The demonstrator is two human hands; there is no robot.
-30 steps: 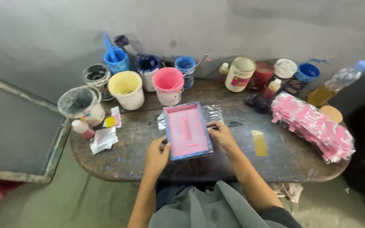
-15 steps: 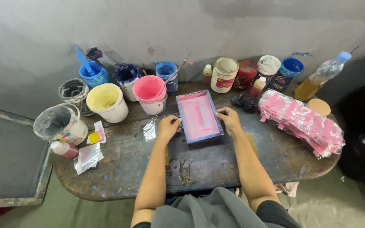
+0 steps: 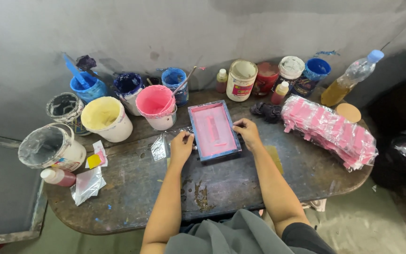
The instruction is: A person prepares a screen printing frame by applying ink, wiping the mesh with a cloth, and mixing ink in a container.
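Note:
A small blue-framed printing screen (image 3: 213,130) with a pink-stained mesh lies flat on the dark worktable (image 3: 222,183). My left hand (image 3: 181,147) grips the frame's left edge, fingers curled over it. On the frame's right edge rests my right hand (image 3: 247,131), holding it too. A crinkled clear plastic sheet (image 3: 161,146) lies partly under the frame, just left of my left hand.
Paint tubs crowd the back: pink (image 3: 155,106), yellow (image 3: 105,118), blue (image 3: 88,86). A white pot (image 3: 50,147) and small bottle (image 3: 58,177) sit at far left. A wrapped stack of pink pieces (image 3: 329,131) lies right, beside a plastic bottle (image 3: 349,77). A wall stands behind.
The frame went from a tilted hold near the table's front edge to lying flat farther back by the pink tub. Both hands kept their hold on its sides.

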